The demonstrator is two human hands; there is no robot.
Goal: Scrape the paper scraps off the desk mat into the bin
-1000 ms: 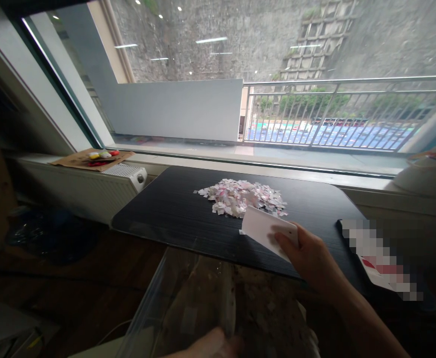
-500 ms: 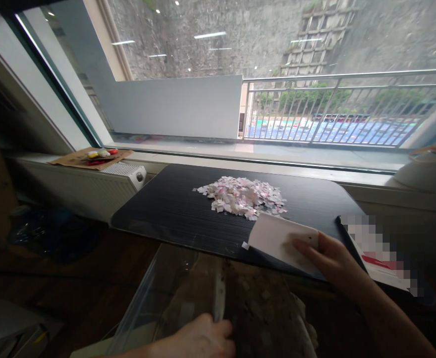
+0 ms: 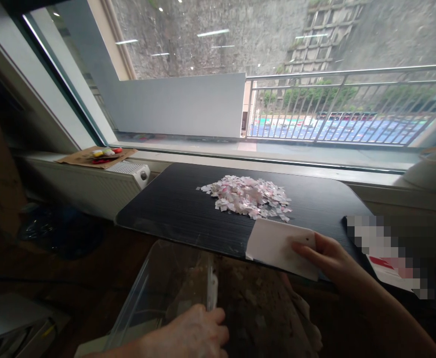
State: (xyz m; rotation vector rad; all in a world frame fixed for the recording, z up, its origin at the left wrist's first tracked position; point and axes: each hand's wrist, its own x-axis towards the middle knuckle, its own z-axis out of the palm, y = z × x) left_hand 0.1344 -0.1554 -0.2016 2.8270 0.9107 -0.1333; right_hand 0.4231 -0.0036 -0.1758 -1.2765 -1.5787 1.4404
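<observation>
My right hand (image 3: 330, 261) grips a flat white scraper card (image 3: 277, 244) at the front edge of a black table top (image 3: 180, 209). A heap of small pink and white paper scraps (image 3: 248, 196) lies just beyond the card. One loose scrap sits at the card's lower left corner. My left hand (image 3: 191, 330) is closed on the near rim of a clear plastic bin (image 3: 158, 293) held below the table's edge. Paper scraps fill the bin's bottom.
A wide window with a metal railing runs behind the table. A white radiator (image 3: 102, 186) with cardboard and small coloured items on top stands at left. A white rounded object (image 3: 430, 174) sits at far right. Papers (image 3: 389, 266) lie on the table's right end.
My right hand dragged the card from the heap back to the table's front edge, a loose scrap moving with it. My left hand rose into view on the bin's rim.
</observation>
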